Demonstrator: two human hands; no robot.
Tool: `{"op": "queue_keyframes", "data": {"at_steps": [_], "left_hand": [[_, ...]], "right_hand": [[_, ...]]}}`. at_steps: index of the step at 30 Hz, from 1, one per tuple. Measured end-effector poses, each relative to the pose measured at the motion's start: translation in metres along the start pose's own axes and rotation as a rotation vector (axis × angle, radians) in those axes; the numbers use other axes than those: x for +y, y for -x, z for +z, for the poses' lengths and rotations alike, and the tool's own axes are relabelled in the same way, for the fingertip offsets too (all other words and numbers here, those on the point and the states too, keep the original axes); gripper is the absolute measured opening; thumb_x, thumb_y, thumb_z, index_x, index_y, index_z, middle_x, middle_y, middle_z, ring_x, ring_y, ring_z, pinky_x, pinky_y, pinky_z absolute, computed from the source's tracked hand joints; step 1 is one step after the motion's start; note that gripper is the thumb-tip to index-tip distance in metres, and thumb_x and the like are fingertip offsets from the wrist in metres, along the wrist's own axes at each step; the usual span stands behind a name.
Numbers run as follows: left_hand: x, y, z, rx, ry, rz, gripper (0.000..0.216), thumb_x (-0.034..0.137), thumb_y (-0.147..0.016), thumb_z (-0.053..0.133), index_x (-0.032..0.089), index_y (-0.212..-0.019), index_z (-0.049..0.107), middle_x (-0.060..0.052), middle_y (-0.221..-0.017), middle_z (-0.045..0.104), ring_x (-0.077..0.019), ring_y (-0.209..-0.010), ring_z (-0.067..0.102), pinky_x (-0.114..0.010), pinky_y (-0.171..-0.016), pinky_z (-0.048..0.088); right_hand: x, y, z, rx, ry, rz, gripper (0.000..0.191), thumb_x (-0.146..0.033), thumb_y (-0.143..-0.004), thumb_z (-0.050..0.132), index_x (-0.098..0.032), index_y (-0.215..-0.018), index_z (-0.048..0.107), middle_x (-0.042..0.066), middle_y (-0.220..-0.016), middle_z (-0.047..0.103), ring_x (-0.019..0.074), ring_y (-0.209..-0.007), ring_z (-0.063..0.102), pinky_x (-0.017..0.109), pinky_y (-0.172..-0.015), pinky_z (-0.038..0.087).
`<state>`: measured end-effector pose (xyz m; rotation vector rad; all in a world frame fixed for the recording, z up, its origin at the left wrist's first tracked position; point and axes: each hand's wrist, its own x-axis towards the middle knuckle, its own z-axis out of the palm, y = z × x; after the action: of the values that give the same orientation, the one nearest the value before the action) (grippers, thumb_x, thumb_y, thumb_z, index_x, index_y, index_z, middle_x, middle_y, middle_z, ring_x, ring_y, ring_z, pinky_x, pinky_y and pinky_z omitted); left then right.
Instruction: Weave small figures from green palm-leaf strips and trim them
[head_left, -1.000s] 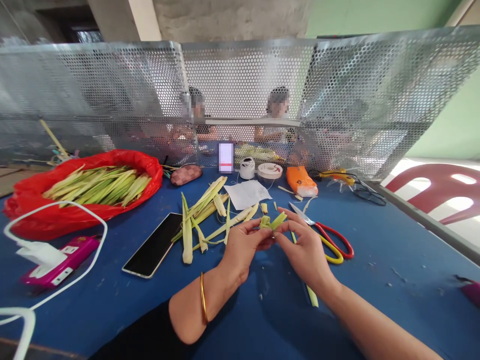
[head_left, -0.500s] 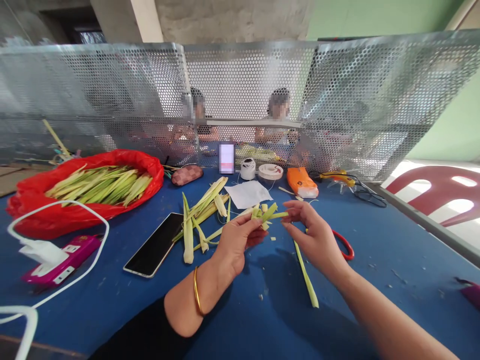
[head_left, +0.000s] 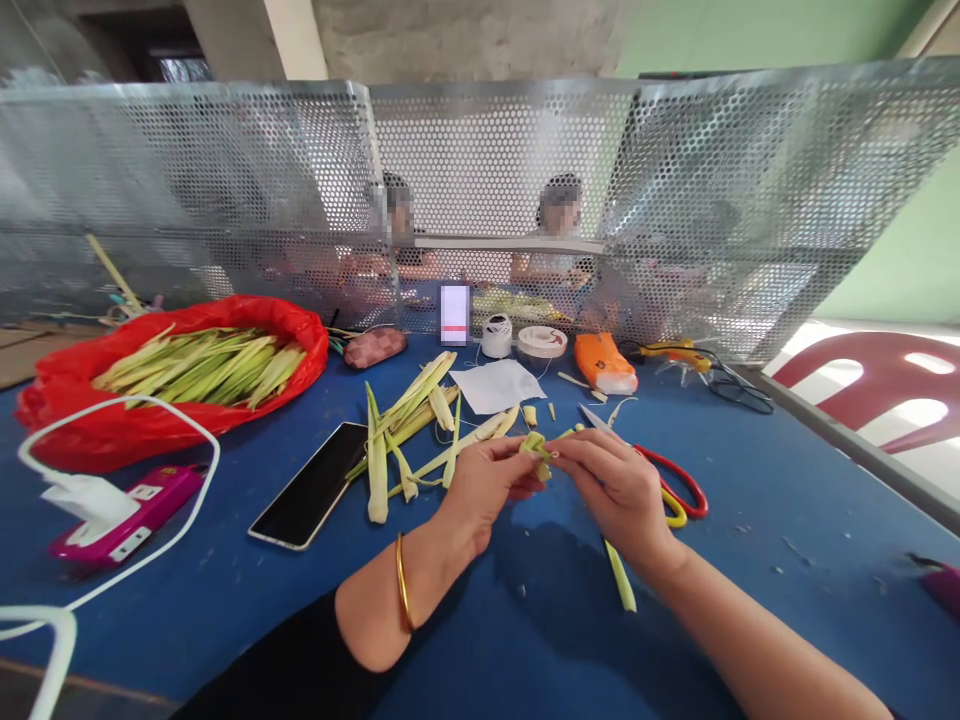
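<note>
My left hand (head_left: pixel 487 485) and my right hand (head_left: pixel 619 490) meet over the middle of the blue table (head_left: pixel 750 570). Both pinch a small folded piece of green-yellow palm leaf (head_left: pixel 535 446) between thumb and fingertips. A gold bangle sits on my left wrist. A long leaf strip (head_left: pixel 619 575) lies on the table under my right hand. Loose leaf strips (head_left: pixel 405 425) lie just left of my hands. Red and yellow scissors (head_left: pixel 667 485) rest behind my right hand.
A red bag of leaves (head_left: pixel 172 375) sits at the left. A black phone (head_left: pixel 311 485), a pink power strip with white cable (head_left: pixel 120 510), thread spools (head_left: pixel 495 335), white paper (head_left: pixel 499 385), an orange tool (head_left: pixel 604 362) and a glue gun (head_left: pixel 675 353) stand around. Two people sit behind the perforated metal screen (head_left: pixel 480 180).
My right hand had drawn away from the leaf piece half a second ago; it has come back and pinches it again. Both hands dropped slightly toward me.
</note>
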<state>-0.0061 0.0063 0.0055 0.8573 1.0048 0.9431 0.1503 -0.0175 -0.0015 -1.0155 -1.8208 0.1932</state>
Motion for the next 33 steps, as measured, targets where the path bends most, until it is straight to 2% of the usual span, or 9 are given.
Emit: {"op": "queue_keyframes", "data": {"at_steps": [4,6,10,13,18,21,27,33], "left_hand": [[-0.005,0.002,0.003,0.018,-0.120,0.109,0.017,0.021,-0.070,0.073,0.015,-0.086,0.075,-0.001,-0.063,0.068,-0.0110,-0.055,0.063,-0.022,-0.058,0.048],[-0.007,0.002,0.005,0.043,-0.139,0.127,0.018,0.020,-0.069,0.073,0.015,-0.086,0.075,-0.001,-0.061,0.067,-0.0114,-0.055,0.062,-0.022,-0.058,0.048],[-0.009,0.001,0.006,0.068,-0.165,0.154,0.018,0.019,-0.069,0.073,0.014,-0.086,0.075,-0.001,-0.059,0.067,-0.0121,-0.054,0.062,-0.022,-0.057,0.048],[-0.012,-0.001,0.005,0.069,-0.157,0.191,0.019,0.019,-0.067,0.074,0.014,-0.085,0.074,-0.002,-0.065,0.070,-0.0125,-0.056,0.062,-0.024,-0.060,0.050],[-0.018,-0.005,0.002,0.078,-0.261,0.277,0.020,0.020,-0.068,0.072,0.017,-0.088,0.074,-0.002,-0.068,0.071,-0.0141,-0.059,0.064,-0.025,-0.062,0.051],[-0.020,-0.005,0.002,0.069,-0.323,0.307,0.021,0.021,-0.070,0.070,0.017,-0.090,0.074,-0.002,-0.066,0.071,-0.0153,-0.060,0.064,-0.025,-0.063,0.051],[-0.019,0.001,0.002,0.081,-0.447,0.382,0.023,0.023,-0.070,0.070,0.018,-0.092,0.075,-0.003,-0.069,0.072,-0.0169,-0.062,0.064,-0.025,-0.062,0.049],[-0.016,0.001,0.003,-0.023,-0.370,0.351,0.020,0.026,-0.071,0.070,0.018,-0.087,0.076,-0.002,-0.067,0.070,-0.0152,-0.061,0.061,-0.024,-0.062,0.049]], "right_hand": [[-0.002,0.003,0.004,0.131,-0.053,0.270,0.005,-0.025,-0.083,0.061,-0.022,-0.083,0.065,0.000,-0.070,0.066,0.0155,-0.064,0.060,0.029,-0.062,0.051],[-0.003,0.003,0.007,0.144,-0.095,0.349,0.007,-0.026,-0.082,0.061,-0.020,-0.077,0.063,0.000,-0.068,0.064,0.0146,-0.062,0.058,0.027,-0.059,0.049],[-0.001,0.004,0.009,0.103,-0.076,0.338,0.011,-0.025,-0.084,0.057,-0.021,-0.076,0.064,0.002,-0.074,0.062,0.0163,-0.069,0.056,0.029,-0.063,0.047],[0.001,0.003,0.007,0.107,-0.007,0.317,0.012,-0.024,-0.082,0.059,-0.021,-0.072,0.063,0.002,-0.075,0.057,0.0174,-0.071,0.054,0.031,-0.064,0.046],[0.004,0.001,0.004,-0.031,0.056,0.332,0.014,-0.020,-0.081,0.058,-0.021,-0.068,0.062,0.000,-0.072,0.052,0.0168,-0.068,0.052,0.032,-0.065,0.044],[0.007,0.002,0.003,-0.065,0.082,0.321,0.016,-0.020,-0.081,0.058,-0.021,-0.065,0.061,0.000,-0.071,0.052,0.0174,-0.069,0.054,0.031,-0.063,0.044],[0.007,0.001,0.001,-0.071,0.098,0.331,0.018,-0.021,-0.080,0.057,-0.021,-0.062,0.059,-0.001,-0.067,0.053,0.0169,-0.065,0.055,0.030,-0.060,0.044],[-0.001,0.001,0.006,0.026,0.163,0.311,0.018,-0.023,-0.083,0.058,-0.022,-0.065,0.059,0.000,-0.068,0.059,0.0162,-0.063,0.055,0.031,-0.063,0.042]]}}
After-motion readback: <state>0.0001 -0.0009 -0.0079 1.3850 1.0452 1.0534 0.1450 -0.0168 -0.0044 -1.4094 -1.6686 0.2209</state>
